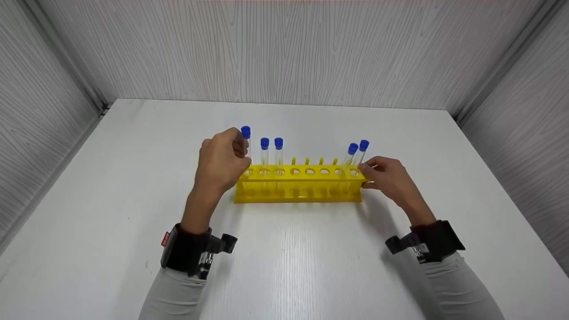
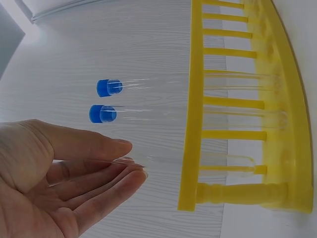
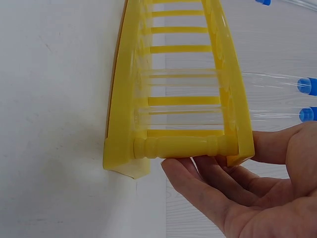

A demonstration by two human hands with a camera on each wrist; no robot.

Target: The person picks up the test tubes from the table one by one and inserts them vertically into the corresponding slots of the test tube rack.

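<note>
A yellow test tube rack [image 1: 298, 199] stands on the table. My left hand [image 1: 221, 161] pinches a blue-capped clear test tube [image 1: 246, 132] at the rack's left end hole. In the left wrist view this tube's rounded lower end [image 2: 250, 162] is inside the rack, short of the base. Two more capped tubes [image 1: 278, 144] stand upright just right of it. At the right end, two tubes [image 1: 363, 146] lean to the right. My right hand [image 1: 387, 178] grips the rack's right end, thumb by the top plate and fingers at the end post [image 3: 183, 147].
Between the two groups of tubes, several rack holes [image 1: 310, 171] hold no tube. Short yellow pegs [image 1: 307, 161] show behind the top plate. The white table [image 1: 284, 253] meets a pale wood-grain panel [image 1: 284, 53] at the back, with side panels left and right.
</note>
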